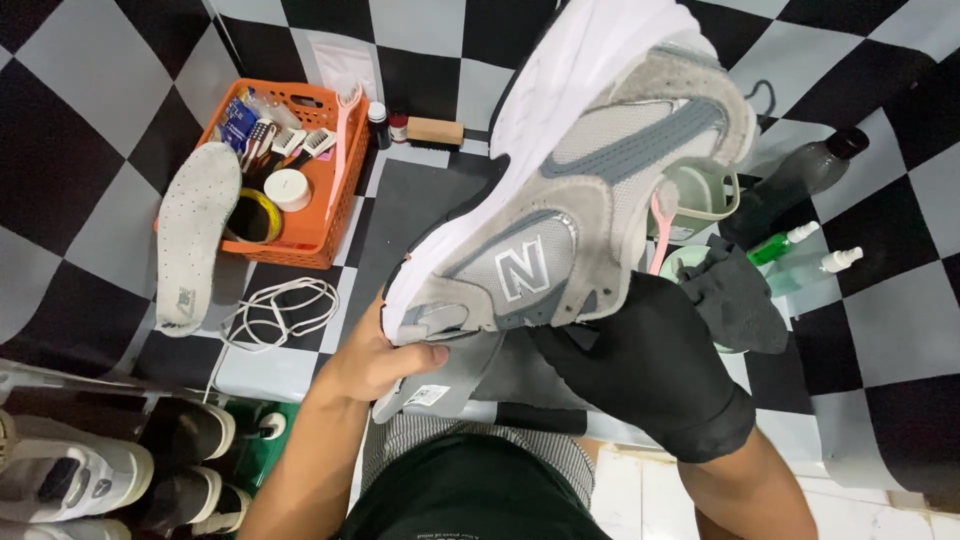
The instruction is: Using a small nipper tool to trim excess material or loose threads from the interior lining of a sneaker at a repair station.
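Head view, looking down over the person's lap onto a black-and-white checkered surface (90, 70).

Grey sneaker (590, 190): held up in mid-air at frame centre, lying diagonally, white sole turned toward 11 o'clock, grey mesh and suede side facing the camera. One end points toward 1 o'clock, the other toward 7 o'clock.

Left hand (385, 358): bare, at 7 o'clock from the shoe's middle. Fingers curled shut around the shoe's lower end, thumb pressed flat across the grey upper just under the sole edge. Firm closed hold; no gap visible between thumb and shoe.

Right hand (640, 360): inside a black glove, at 5 o'clock from the shoe's middle, touching the shoe's underside edge. A pink brush handle (660, 235) rises from the glove against the shoe's side. The shoe hides the fingers, so how tightly they close on the handle cannot be told.

Surroundings:
- Orange basket (320, 215) at 10 o'clock, holding brushes, a white round tin and a tape roll.
- White insole (195, 235) leaning at the basket's left side, touching it.
- White shoelace (280, 310) coiled just below the basket.
- Wooden brush (435, 130) at 12 o'clock.
- Dark cloth (735, 295) over a pale green bowl at 3 o'clock, with a green spray bottle (785, 245) beside it.
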